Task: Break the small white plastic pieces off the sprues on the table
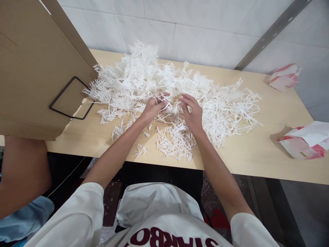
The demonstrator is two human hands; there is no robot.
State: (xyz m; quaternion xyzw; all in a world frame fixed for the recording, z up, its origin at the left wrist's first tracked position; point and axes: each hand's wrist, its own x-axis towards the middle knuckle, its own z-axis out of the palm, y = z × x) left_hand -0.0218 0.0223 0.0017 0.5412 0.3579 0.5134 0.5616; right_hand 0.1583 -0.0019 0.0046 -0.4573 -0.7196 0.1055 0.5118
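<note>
A big heap of white plastic sprues (144,79) with comb-like rows of thin sticks covers the middle of a pale wooden table (259,151). My left hand (153,107) pinches a white sprue piece (166,102) at the heap's near edge. My right hand (191,111) holds the same tangle from the other side, fingertips almost meeting the left. Loose short white sticks (174,142) lie in a small pile on the table just below both hands.
A brown cardboard box (38,68) with a black rectangle mark stands at the left over the table edge. Two red-and-white paper bags (284,77) (307,140) lie at the right. Another person's bare arm (23,171) shows at the lower left. A white tiled wall rises behind.
</note>
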